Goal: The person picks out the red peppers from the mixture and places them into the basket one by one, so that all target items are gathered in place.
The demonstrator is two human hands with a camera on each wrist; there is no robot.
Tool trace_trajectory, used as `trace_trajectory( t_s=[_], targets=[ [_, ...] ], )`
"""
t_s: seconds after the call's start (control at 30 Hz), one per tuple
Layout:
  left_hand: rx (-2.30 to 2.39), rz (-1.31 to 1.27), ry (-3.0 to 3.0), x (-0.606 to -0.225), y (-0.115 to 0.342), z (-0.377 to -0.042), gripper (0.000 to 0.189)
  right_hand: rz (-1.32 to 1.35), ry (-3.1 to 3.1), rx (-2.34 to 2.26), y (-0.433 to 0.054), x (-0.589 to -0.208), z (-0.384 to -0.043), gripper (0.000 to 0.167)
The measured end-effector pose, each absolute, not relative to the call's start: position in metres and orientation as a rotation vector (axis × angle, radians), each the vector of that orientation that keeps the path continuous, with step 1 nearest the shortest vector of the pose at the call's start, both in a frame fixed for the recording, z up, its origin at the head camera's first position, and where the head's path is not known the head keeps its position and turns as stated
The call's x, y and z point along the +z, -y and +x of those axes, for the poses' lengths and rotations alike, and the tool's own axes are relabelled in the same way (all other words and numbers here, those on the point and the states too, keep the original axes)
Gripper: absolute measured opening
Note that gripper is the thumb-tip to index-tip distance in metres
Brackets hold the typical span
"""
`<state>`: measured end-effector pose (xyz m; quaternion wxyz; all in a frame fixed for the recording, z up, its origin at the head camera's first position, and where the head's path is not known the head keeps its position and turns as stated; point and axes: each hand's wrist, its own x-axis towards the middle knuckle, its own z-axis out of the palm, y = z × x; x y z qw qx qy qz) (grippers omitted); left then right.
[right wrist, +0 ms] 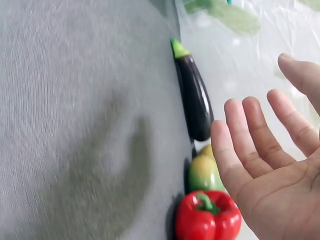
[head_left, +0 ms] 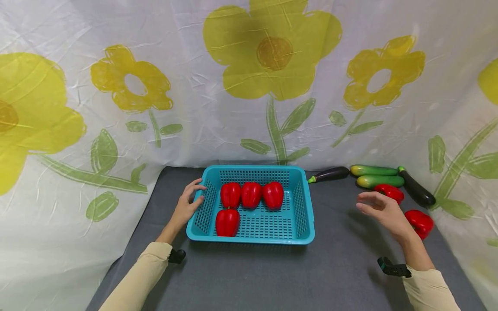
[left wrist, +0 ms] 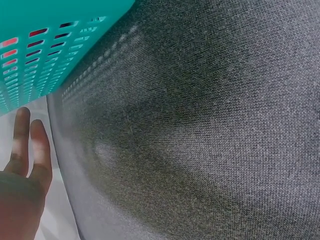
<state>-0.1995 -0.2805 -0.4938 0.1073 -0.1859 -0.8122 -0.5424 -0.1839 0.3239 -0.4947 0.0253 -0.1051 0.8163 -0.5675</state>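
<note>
A turquoise plastic basket [head_left: 249,240] stands on the dark grey table, with several red bell peppers [head_left: 251,195] inside, most in a back row and one at front left. At the basket's left rim is my left hand [head_left: 188,206], fingers relaxed and fingertips right at the rim. The left wrist view shows its fingers [left wrist: 41,150] beside the slotted basket wall [left wrist: 37,55]. My right hand [head_left: 383,211] hovers over the table's right side with nothing in it, its fingers apart in the right wrist view. Nearest to it are two red bell peppers, one behind [head_left: 390,192] and another [head_left: 419,223] partly hidden by the hand.
An eggplant [head_left: 332,173] lies right of the basket at the back edge. Beside it are two green-yellow cucumber-like vegetables [head_left: 374,170] and a second eggplant [head_left: 417,188] by the right edge. A white curtain [head_left: 186,108] with yellow flowers hangs behind and along both sides.
</note>
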Motion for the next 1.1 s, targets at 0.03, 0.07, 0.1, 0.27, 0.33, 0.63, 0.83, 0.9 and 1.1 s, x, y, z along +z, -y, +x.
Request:
trace_trajectory(
  t_s=[0.03,0.07,0.1,0.27,0.33,0.63,0.83,0.9,1.1],
  targets=[
    [-1.594,-0.549,2.388,-0.494,0.280,-0.200,0.027,-0.331,-2.527,-1.756,-0.327,-0.494,-0.184,0.037],
    [-1.593,-0.548,2.388,-0.494,0.281,-0.200,0.027,-0.333,-2.533,-1.754,-0.330,-0.494,-0.183,0.036],
    [-1.592,-0.548,2.386,-0.495,0.281,-0.200,0.026,-0.331,-2.542,-1.749,-0.334,-0.493,-0.183,0.036],
    [-1.576,-0.559,2.357,-0.518,0.290,-0.213,0.026,-0.299,-2.585,-1.716,-0.351,-0.489,-0.182,0.036],
    [-1.573,-0.563,2.344,-0.528,0.294,-0.218,0.026,-0.288,-2.607,-1.697,-0.357,-0.486,-0.182,0.036],
    [-1.581,-0.544,2.354,-0.530,0.295,-0.219,0.026,-0.239,-2.710,-1.689,-0.387,-0.482,-0.182,0.033],
    [-1.586,-0.541,2.352,-0.531,0.295,-0.218,0.027,-0.228,-2.732,-1.687,-0.405,-0.476,-0.178,0.033],
    [-1.587,-0.541,2.351,-0.529,0.294,-0.218,0.027,-0.231,-2.731,-1.689,-0.411,-0.475,-0.176,0.033],
    [-1.608,-0.536,2.364,-0.512,0.287,-0.210,0.027,-0.158,-2.785,-1.660,-0.428,-0.477,-0.169,0.036]
  ],
)
